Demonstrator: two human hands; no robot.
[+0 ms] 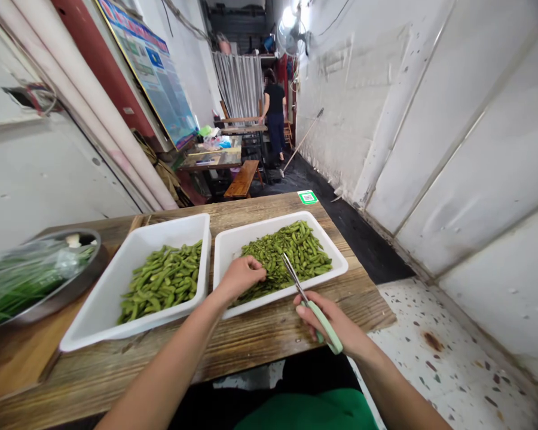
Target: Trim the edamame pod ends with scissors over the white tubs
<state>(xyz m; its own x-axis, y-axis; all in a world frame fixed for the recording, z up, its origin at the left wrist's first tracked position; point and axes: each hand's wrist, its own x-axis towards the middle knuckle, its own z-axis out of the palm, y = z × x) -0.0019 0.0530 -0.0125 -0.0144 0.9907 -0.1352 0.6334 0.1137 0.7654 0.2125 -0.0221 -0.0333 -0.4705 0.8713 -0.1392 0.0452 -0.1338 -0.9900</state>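
My right hand (325, 316) is closed around the pale green handles of a pair of scissors (325, 327). The metal blades point up and left, over the near edge of the right white tray (341, 263). That tray holds a heap of green soybean pods (302, 248). Over the left part of the heap is my left hand (243, 275), its fingers curled together in a pinch. Whatever sits between those fingertips is hidden. Beside it stands the left white tray (110, 272), with more green pods (164, 278) piled in it.
A metal bowl (99, 263) with bagged green stalks (24, 283) sits at the left on a wooden board (24, 364). The wooden table (354, 298) has a green QR card (308, 197) at its far edge. Beyond are a bench (242, 179), another table and a standing person (275, 110).
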